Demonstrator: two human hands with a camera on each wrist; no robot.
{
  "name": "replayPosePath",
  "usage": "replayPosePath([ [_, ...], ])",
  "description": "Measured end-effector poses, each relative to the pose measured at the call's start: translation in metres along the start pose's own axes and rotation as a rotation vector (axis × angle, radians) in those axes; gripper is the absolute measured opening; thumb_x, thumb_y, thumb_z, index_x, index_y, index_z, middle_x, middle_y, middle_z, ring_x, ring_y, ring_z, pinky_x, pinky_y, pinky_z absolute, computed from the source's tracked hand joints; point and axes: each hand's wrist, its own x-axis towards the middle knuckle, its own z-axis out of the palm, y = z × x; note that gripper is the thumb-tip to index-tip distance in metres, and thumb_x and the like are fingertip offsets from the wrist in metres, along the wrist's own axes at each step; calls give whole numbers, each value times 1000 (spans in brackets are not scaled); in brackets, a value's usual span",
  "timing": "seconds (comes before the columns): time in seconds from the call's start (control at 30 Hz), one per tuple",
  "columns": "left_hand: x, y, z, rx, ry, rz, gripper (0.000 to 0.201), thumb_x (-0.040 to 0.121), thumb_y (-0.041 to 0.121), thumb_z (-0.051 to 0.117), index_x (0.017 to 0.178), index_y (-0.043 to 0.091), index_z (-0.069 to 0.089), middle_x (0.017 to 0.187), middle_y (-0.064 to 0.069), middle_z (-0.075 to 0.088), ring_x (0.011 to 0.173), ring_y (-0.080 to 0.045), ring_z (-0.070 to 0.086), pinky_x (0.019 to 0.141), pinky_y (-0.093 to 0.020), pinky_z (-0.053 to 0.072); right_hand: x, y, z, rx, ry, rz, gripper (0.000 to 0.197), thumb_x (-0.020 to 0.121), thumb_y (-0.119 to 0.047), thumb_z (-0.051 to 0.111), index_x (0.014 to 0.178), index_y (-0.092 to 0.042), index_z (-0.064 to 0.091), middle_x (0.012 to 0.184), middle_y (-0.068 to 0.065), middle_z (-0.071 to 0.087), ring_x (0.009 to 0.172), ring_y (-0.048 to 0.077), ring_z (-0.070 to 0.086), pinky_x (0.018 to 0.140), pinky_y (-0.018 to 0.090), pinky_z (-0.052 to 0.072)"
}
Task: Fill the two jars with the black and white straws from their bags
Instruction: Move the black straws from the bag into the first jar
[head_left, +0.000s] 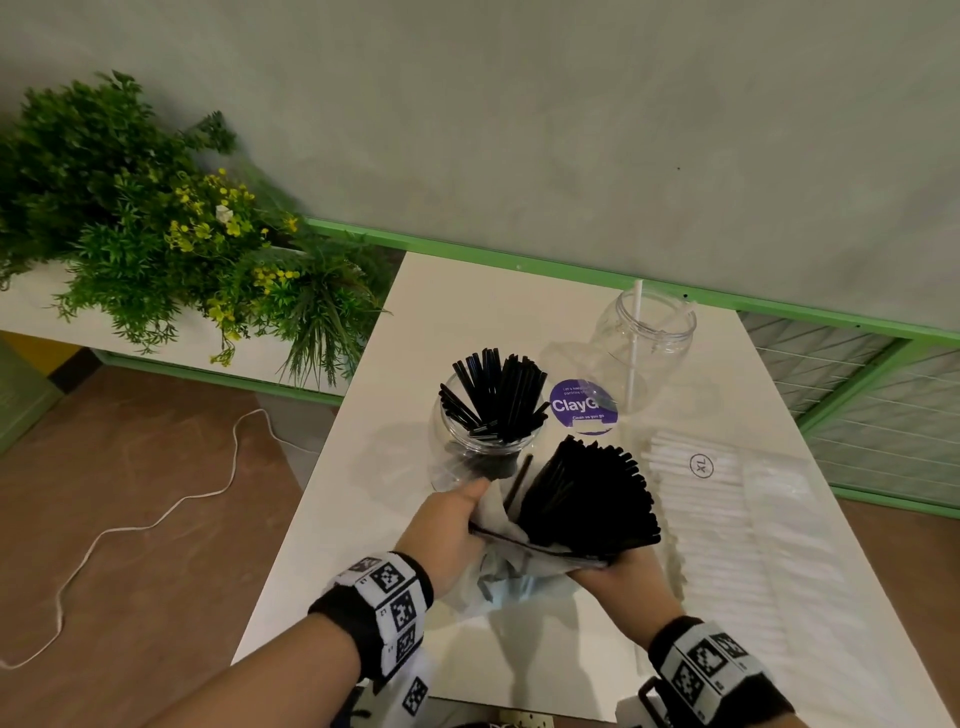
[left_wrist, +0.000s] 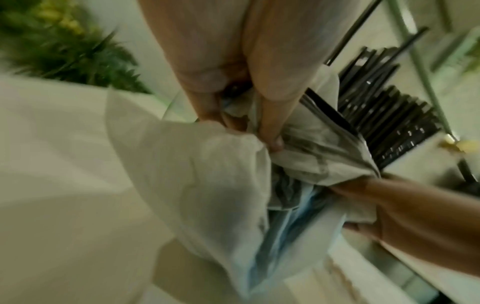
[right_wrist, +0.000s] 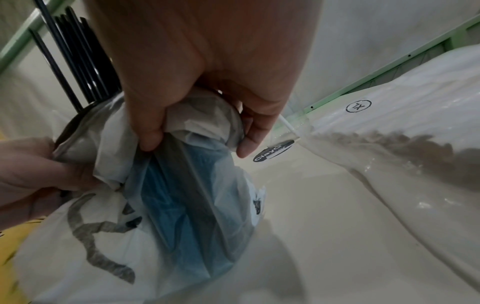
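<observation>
Straws (head_left: 587, 499), black, fan out of a crumpled bag (head_left: 519, 577) gripped by both the left hand (head_left: 447, 535) and right hand (head_left: 618, 582), just beside the part-filled jar (head_left: 485, 436). Loosely fanned, they could slip past its mouth and scatter over the table (head_left: 452, 312).

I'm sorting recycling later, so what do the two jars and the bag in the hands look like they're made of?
Near jar and far jar: clear, glossy, glass or plastic, unclear which. Bag: thin, crinkled, translucent white plastic film.
</observation>
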Motion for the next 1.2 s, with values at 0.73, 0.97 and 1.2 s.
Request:
replayPosePath([
  [0.73,-10,23,-6,-284,-315,-99,54,74,17,72,116,26,41,110,5,59,102,-6,59,90,-28,52,-4,-9,-4,-8,-18,-26,35,65,-35,71,100,-28,66,96,-25,69,91,-5,64,76,9,46],
  [0.97,-2,15,-1,-90,-87,137,16,86,27,66,103,27,65,98,9,60,93,-2,58,80,-17,44,-6,-7,-9,24,-52,12,48,67,-11,87,108,-23,67,105,-11,72,102,8,67,87,23,53],
  [1.2,-2,5,-17,-37,-42,52,24,96,13,49,90,35,54,86,15,58,82,-2,55,71,-12,40,-8,-10,-10,-126,-13,22,89,42,-76,78,115,-33,52,106,-12,62,92,-1,58,74,14,47],
])
